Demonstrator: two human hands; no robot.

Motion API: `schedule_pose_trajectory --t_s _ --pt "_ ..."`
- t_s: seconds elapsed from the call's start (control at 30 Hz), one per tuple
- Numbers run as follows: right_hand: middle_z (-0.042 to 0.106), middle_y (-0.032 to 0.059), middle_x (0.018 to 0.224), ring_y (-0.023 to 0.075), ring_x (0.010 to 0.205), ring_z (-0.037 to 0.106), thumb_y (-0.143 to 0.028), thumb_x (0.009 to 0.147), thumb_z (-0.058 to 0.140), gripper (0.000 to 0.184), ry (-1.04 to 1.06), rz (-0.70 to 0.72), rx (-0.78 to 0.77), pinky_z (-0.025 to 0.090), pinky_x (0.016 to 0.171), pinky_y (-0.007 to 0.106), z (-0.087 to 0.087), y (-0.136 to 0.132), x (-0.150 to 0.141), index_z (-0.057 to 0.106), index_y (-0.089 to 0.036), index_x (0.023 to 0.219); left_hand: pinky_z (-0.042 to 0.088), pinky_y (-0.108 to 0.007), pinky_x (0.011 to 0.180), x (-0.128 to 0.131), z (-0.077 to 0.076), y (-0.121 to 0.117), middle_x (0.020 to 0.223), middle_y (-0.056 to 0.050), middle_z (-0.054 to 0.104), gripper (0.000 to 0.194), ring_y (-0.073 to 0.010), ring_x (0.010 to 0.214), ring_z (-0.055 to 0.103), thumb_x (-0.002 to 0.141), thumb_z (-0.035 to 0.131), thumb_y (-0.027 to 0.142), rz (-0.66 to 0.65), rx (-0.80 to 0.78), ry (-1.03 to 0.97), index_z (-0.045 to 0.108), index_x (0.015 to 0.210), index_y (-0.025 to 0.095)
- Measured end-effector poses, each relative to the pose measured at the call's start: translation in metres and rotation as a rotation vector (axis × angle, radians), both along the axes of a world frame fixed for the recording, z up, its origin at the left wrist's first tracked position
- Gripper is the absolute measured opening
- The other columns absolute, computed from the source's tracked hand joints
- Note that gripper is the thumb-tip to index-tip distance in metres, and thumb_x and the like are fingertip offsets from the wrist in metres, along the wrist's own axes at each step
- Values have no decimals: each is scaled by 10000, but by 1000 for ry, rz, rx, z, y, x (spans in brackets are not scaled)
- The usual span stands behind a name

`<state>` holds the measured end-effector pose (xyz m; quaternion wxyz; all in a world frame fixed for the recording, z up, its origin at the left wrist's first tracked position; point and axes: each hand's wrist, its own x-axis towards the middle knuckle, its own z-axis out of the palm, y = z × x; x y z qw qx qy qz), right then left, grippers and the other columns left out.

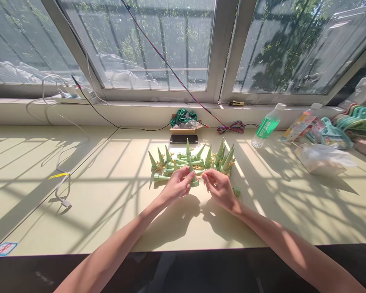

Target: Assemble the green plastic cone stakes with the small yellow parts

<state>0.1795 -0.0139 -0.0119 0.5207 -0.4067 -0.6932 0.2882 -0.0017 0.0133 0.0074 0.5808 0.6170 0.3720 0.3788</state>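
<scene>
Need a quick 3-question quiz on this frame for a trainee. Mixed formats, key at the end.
1. Multiple choice: what lies between the group of cones and the small box?
A. power strip
B. phone
C. tissue pack

2. True or false: the left hand has its fingers on a green cone.

3. Fill in: of the two bottles, the one nearer the cones has a ____ label.

Key: 1. B; 2. true; 3. green
</scene>
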Motion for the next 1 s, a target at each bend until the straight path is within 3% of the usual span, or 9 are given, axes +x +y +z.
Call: schedule_pose_trajectory --t_s 0.17,0.63,1.0 --pt "583 16 718 133 574 521 -383 1006 515 259 -23 6 13 443 524 260 -1 0 1 628 -187 879 248 -182 295 1 -2 -2 943 -23 627 407 -13 340 462 885 627 557 15 -14 -5 499 880 172" --pt "558 2 710 117 566 489 -297 1013 512 208 -46 30 90 415 551 259 -8 2 2 596 -180 863 277 -171 297 2 -4 -3 760 63 507 418 -29 344 482 899 628 534 -18 -1 -14 414 808 187" --pt "559 7 697 118 560 486 -301 1012 512 225 -45 30 88 407 536 258 -7 3 1 601 -178 846 275 -169 303 3 -1 -4 768 44 558 393 -29 340 481 918 605 530 -51 -17 -14 450 841 177"
